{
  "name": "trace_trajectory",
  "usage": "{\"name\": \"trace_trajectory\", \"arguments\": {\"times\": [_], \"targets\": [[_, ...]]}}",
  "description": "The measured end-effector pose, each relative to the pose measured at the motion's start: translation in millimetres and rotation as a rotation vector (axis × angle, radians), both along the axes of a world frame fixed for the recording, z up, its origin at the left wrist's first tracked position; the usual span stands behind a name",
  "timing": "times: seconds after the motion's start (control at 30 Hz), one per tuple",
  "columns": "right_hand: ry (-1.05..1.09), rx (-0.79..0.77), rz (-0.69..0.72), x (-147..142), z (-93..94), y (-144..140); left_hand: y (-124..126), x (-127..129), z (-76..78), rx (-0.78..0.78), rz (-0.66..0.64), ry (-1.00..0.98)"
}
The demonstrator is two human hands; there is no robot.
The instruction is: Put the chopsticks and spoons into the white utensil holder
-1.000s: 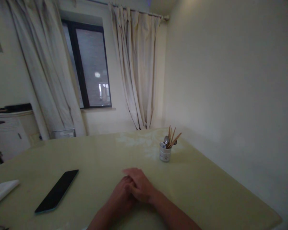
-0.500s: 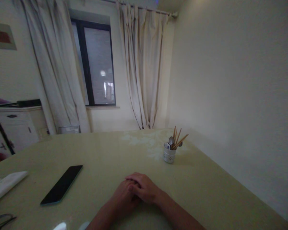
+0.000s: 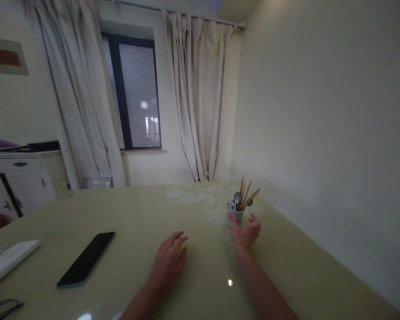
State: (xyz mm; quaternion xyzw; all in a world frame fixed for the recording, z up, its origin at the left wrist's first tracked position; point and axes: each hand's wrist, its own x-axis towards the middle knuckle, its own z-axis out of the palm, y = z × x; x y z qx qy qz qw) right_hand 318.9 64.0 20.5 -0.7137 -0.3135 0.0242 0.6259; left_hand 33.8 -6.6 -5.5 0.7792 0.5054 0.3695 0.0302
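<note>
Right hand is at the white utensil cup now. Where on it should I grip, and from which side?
Grip the white utensil cup around its low side wall, coming from the near side, where the right hand already opens around it. Chopsticks and spoons stick out the top and lean right, so a top grasp looks blocked.

Dim room: dark window (image 3: pixel 136 93), cream curtains (image 3: pixel 200 102), white cabinet (image 3: pixel 23 178).

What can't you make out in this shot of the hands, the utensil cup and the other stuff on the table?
Head view, the only one:
- Utensil cup: lower part hidden behind the right hand; whether the grip has closed on it cannot be told.
- Spoons and chopsticks: too small and dim to count.
- White folded item: cut off by the left edge.
- Dark object at the lower left corner: cut off, unclear.
- Left hand: flat on the table, palm side hidden.
</note>
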Motion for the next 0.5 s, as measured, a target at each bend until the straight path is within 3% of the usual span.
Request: {"name": "trace_trajectory", "arguments": {"times": [0.23, 0.5], "targets": [[0.023, -0.13, 0.112, -1.8, -0.4, 8.0, 3.5, -8.1, -0.7, -0.071, 0.027, -0.088], [0.015, -0.148, 0.19, 7.8, -2.1, 14.2, 2.9, -3.4, -1.9, -0.042, 0.006, -0.11]]}}
